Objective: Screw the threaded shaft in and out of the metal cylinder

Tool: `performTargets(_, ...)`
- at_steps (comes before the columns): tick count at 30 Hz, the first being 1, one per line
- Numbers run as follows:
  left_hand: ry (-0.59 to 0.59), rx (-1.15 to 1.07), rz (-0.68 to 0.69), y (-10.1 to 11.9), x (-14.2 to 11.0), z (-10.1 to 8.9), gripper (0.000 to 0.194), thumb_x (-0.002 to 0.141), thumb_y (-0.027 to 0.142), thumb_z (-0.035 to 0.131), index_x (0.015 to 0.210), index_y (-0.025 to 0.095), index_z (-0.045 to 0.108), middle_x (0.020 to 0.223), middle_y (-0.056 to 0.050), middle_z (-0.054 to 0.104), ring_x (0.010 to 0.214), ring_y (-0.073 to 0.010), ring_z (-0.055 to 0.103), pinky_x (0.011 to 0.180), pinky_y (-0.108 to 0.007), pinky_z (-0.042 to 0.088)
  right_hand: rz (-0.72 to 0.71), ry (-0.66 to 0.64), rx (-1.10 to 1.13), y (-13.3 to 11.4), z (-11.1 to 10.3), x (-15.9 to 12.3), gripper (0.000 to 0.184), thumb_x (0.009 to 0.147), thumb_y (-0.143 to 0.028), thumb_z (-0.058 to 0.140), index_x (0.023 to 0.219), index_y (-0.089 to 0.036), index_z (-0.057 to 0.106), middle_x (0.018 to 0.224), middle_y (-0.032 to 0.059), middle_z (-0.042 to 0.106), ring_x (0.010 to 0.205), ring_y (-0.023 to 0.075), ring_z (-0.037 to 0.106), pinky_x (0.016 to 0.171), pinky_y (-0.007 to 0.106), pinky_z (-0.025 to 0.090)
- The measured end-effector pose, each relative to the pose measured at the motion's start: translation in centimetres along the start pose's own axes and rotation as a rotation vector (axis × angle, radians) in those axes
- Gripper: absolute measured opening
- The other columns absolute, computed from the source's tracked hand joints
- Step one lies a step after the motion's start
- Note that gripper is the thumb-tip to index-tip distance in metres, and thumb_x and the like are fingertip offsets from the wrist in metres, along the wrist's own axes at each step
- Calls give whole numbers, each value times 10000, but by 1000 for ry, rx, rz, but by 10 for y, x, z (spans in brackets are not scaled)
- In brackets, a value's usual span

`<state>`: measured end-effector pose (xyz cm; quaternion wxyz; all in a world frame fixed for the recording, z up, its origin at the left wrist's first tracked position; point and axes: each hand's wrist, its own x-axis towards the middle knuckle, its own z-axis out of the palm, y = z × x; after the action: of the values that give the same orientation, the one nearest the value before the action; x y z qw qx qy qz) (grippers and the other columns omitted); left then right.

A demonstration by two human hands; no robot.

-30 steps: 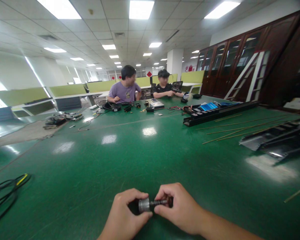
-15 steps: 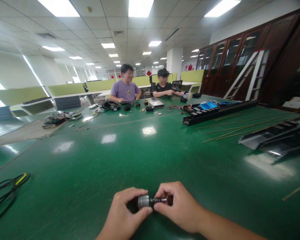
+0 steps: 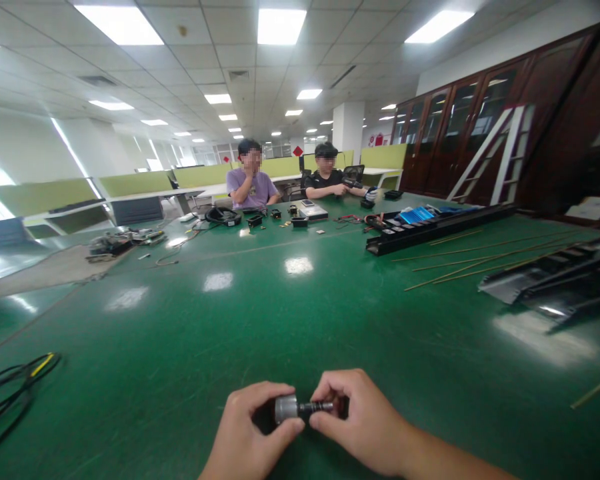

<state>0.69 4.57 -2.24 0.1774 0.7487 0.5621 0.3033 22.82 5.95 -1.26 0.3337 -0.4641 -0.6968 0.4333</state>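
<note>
Near the front edge of view, my left hand (image 3: pixel 250 427) is closed around a short silver metal cylinder (image 3: pixel 286 408), thumb below and forefinger above. A thin dark rod (image 3: pixel 320 406) with a shiny, ridged part lies in line with the cylinder, to its right. My right hand (image 3: pixel 363 420) pinches this rod between thumb and fingertips. Something reddish-brown shows in the right palm, mostly hidden by the fingers. Whether the rod is fixed to the cylinder, I cannot tell. Both hands are held low over the green tabletop (image 3: pixel 260 313).
Coiled black cable (image 3: pixel 23 377) lies at left. Dark metal channels (image 3: pixel 545 280), thin rods (image 3: pixel 460 268) and a long black rail (image 3: pixel 430 230) lie at right. Small black parts (image 3: pixel 300 222) sit at the far side, before two seated people. A stepladder (image 3: pixel 510 153) stands beyond.
My hands keep their grip, with the right one slightly farther from the cylinder, so more shiny rod shows. The person in purple has raised a hand to the face.
</note>
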Motion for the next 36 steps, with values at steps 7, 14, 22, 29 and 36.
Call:
performTargets(7, -1, -35, -23, -2, 1, 2, 316, 744, 468, 773, 1009, 296, 766, 1012, -45, 753, 948, -264, 700, 874, -376, 570, 1, 8, 0, -1, 0, 0, 47, 712, -172, 686, 750, -146, 693, 608, -19, 596, 557, 112, 510, 542, 209, 371)
performTargets(14, -4, -91, -69, 3, 2, 1, 310, 724, 475, 767, 969, 285, 777, 974, -51, 761, 922, -280, 706, 873, -401, 568, -2, 16, 15, 1, 0, -1, 43, 702, -163, 691, 741, -146, 686, 601, -22, 590, 552, 110, 507, 546, 208, 376)
performTargets(22, -28, -168, -126, 0, 0, 2, 315, 727, 451, 763, 980, 263, 772, 1005, -64, 753, 962, -277, 700, 891, -383, 561, 0, 18, -4, -2, -1, -1, 50, 704, -165, 688, 749, -144, 691, 599, -21, 591, 547, 111, 510, 538, 209, 371)
performTargets(29, -32, -215, -119, 1, 2, 2, 319, 754, 471, 746, 989, 257, 766, 1007, -61, 752, 944, -259, 707, 870, -353, 569, -7, 13, -3, -5, -2, -1, 61, 729, -191, 680, 769, -147, 695, 597, -23, 579, 559, 116, 512, 546, 214, 370)
performTargets(36, -28, -257, -113, -1, 4, 3, 322, 751, 459, 755, 989, 242, 768, 992, -66, 756, 926, -250, 713, 845, -324, 578, -11, 19, -16, -5, -2, -3, 55, 728, -189, 683, 763, -149, 698, 591, -27, 575, 551, 113, 506, 545, 215, 368)
